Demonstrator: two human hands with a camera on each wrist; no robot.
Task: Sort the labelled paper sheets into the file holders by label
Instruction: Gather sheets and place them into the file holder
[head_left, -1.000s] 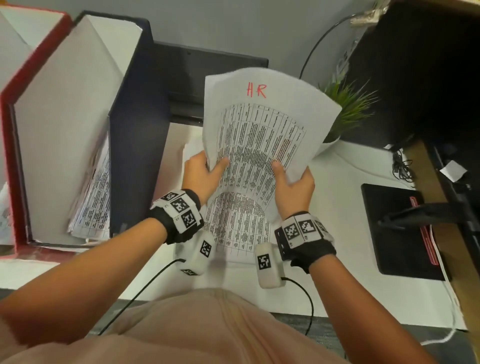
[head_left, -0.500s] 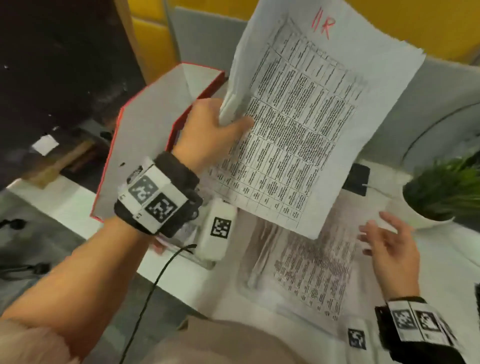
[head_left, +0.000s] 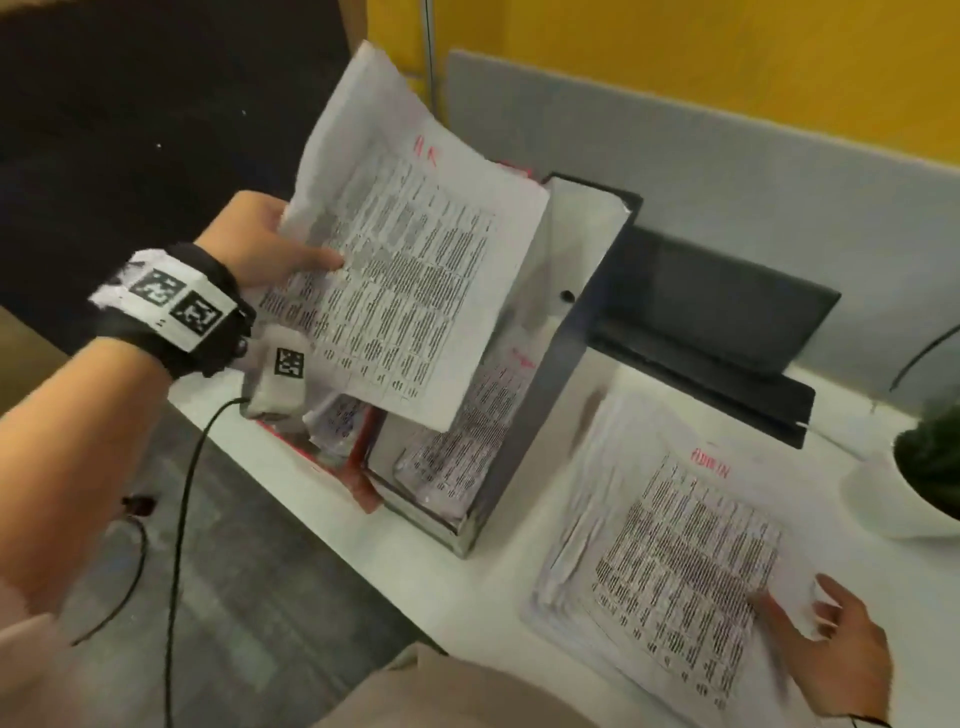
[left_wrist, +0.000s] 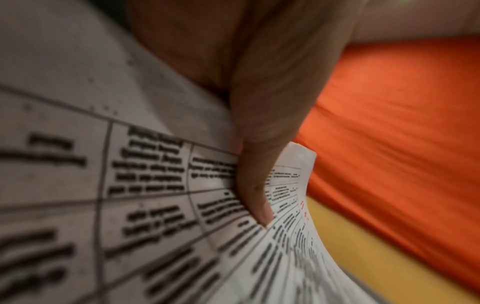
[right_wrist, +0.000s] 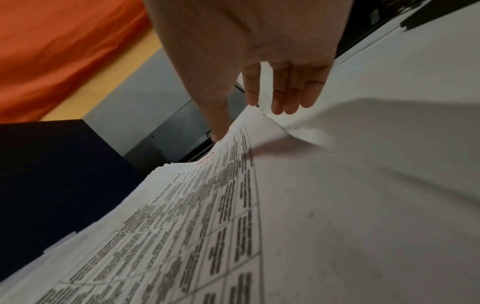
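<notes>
Head view: left hand (head_left: 260, 244) pinching a thin bundle of sheets (head_left: 405, 291), thumb on the printed face, other fingers hidden behind. Bundle held tilted just above the red file holder (head_left: 358, 483) and the dark file holder (head_left: 582, 332), probably to read the red label at its top before dropping it in; label too blurred to read. Both holders already with some paper inside. Right hand (head_left: 831, 644) spread and relaxed, fingertips resting on the near corner of the stack (head_left: 670, 545) lying flat on the surface (head_left: 498, 597), likely to keep it from sliding and to prepare the next sheet. Red word on the stack smeared. Left wrist view: only the thumb (left_wrist: 257, 185) over blurred print. Right wrist view: fingers (right_wrist: 285, 90) at a lifted paper edge.
</notes>
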